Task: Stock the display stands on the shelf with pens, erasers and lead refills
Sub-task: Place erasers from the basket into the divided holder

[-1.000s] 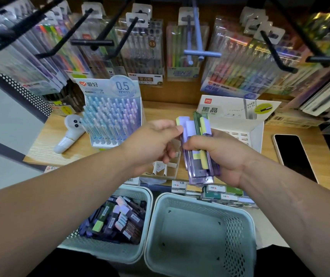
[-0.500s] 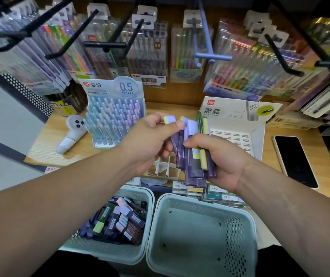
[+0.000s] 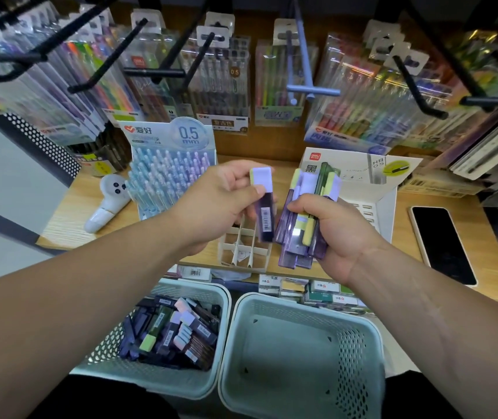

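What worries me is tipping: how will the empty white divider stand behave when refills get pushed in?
The divider stand looks thin-walled and empty: probably light, apt to slide. Sitting at the shelf edge, it might tip off.

The light wooden shelf (image 3: 66, 220) carries a white handheld device (image 3: 106, 205), a blue cardboard stand of pens (image 3: 164, 176), a white gridded cardboard tray (image 3: 241, 251), a white cardboard refill stand (image 3: 384, 207) and a black smartphone (image 3: 441, 243).
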A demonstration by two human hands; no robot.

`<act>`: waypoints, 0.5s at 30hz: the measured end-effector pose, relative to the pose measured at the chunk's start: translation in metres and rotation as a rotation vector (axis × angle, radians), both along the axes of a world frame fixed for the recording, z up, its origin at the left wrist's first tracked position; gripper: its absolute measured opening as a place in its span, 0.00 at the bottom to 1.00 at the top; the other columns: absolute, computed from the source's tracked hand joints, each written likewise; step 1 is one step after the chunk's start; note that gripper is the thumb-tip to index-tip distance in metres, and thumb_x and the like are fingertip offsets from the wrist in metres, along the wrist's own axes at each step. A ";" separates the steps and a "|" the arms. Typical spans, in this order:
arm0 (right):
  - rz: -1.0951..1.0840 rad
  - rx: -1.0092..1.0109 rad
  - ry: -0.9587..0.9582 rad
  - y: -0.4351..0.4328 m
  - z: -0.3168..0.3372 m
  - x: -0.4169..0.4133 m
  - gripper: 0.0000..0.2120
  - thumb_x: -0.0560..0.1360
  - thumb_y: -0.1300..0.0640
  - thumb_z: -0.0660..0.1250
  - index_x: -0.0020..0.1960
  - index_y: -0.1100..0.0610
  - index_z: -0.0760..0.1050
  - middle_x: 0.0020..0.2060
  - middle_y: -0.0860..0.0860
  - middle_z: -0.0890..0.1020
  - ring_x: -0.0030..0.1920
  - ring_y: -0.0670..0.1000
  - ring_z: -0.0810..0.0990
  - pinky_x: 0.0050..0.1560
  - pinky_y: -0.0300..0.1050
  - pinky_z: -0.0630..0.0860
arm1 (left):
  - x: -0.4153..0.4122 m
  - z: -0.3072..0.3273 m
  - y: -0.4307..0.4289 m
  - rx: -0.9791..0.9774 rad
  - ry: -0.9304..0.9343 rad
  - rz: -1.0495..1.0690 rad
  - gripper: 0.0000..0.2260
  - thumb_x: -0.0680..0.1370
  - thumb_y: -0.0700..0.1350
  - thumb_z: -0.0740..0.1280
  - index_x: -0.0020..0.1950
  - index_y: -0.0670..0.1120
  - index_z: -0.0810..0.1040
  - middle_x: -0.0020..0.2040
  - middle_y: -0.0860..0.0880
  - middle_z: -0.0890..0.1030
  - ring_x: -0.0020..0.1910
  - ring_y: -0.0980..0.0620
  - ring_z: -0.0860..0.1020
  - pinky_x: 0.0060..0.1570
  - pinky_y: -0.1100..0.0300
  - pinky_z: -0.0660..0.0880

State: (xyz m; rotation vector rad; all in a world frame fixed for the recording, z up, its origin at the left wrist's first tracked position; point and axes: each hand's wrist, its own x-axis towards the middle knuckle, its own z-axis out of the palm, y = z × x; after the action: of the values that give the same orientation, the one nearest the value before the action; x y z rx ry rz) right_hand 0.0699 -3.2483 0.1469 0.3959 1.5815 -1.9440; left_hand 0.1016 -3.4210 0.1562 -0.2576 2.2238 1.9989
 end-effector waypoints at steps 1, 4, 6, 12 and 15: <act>-0.015 0.021 0.004 0.001 0.000 -0.001 0.08 0.73 0.65 0.69 0.51 0.58 0.79 0.43 0.59 0.84 0.43 0.60 0.83 0.49 0.59 0.81 | 0.000 0.000 0.001 -0.044 0.017 0.006 0.11 0.83 0.36 0.61 0.60 0.49 0.77 0.45 0.46 0.86 0.31 0.58 0.76 0.31 0.68 0.71; -0.015 0.040 -0.020 0.003 0.000 -0.002 0.09 0.73 0.64 0.70 0.52 0.57 0.79 0.44 0.60 0.81 0.43 0.60 0.81 0.47 0.57 0.81 | -0.003 -0.001 0.000 -0.074 0.021 0.063 0.11 0.83 0.36 0.62 0.59 0.51 0.77 0.42 0.45 0.85 0.30 0.56 0.74 0.31 0.64 0.71; 0.008 0.043 -0.036 0.003 0.000 -0.002 0.11 0.73 0.64 0.70 0.55 0.60 0.80 0.45 0.60 0.81 0.44 0.60 0.81 0.50 0.61 0.81 | -0.006 -0.003 -0.003 -0.089 0.029 0.098 0.08 0.81 0.36 0.64 0.56 0.48 0.77 0.37 0.47 0.83 0.30 0.53 0.75 0.30 0.59 0.71; 0.091 0.053 -0.017 0.000 0.000 0.006 0.12 0.73 0.67 0.68 0.56 0.64 0.80 0.42 0.61 0.84 0.41 0.60 0.82 0.51 0.60 0.80 | -0.006 -0.001 0.002 -0.065 0.019 0.152 0.08 0.77 0.32 0.65 0.44 0.43 0.70 0.29 0.44 0.79 0.23 0.50 0.74 0.24 0.59 0.68; 0.115 0.047 -0.034 -0.002 -0.001 0.006 0.15 0.73 0.66 0.69 0.59 0.65 0.79 0.45 0.62 0.84 0.43 0.61 0.82 0.57 0.65 0.78 | -0.007 0.004 0.006 0.024 0.016 0.205 0.10 0.77 0.32 0.65 0.46 0.44 0.67 0.43 0.41 0.85 0.23 0.51 0.72 0.22 0.60 0.67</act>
State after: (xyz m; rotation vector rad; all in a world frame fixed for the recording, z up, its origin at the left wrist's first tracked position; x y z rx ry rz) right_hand 0.0754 -3.2501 0.1462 0.3473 1.5956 -1.8072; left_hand 0.0945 -3.4155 0.1600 -0.4858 2.2630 2.1334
